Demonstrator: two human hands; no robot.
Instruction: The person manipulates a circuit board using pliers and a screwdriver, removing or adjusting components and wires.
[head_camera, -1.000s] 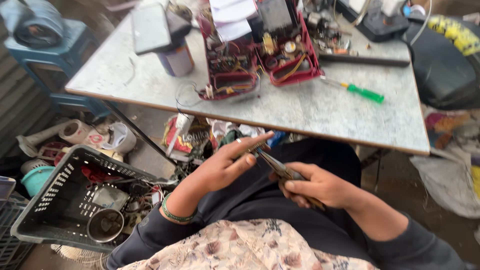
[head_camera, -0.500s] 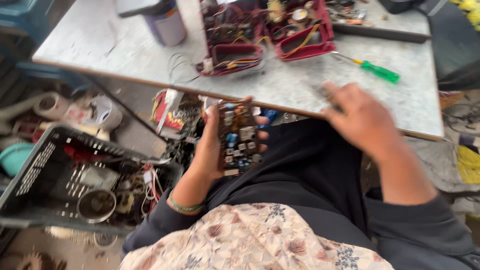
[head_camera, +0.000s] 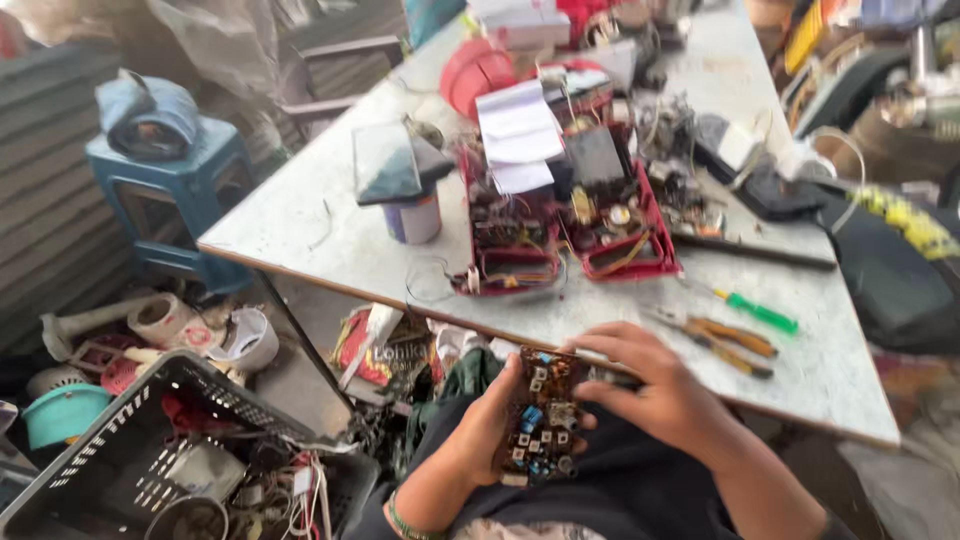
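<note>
Circuit board (head_camera: 540, 420), brown, crowded with blue and grey parts, gripped upright in left hand (head_camera: 490, 425) over lap, just off table's (head_camera: 300, 215) near edge. Right hand (head_camera: 655, 390) curled on board's right edge, fingers closed against it. On table near right edge: one green screwdriver (head_camera: 760, 312), one orange-handled pliers (head_camera: 725, 340). Mid-table: two red open casings (head_camera: 565, 235). Board's far side hidden; small parts blurred.

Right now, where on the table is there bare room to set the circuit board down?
Two patches are bare: the near left corner of the table, left of the small can, and the near right edge beyond the green screwdriver and pliers. The middle is crowded with the open red radio case and loose wires.
</note>
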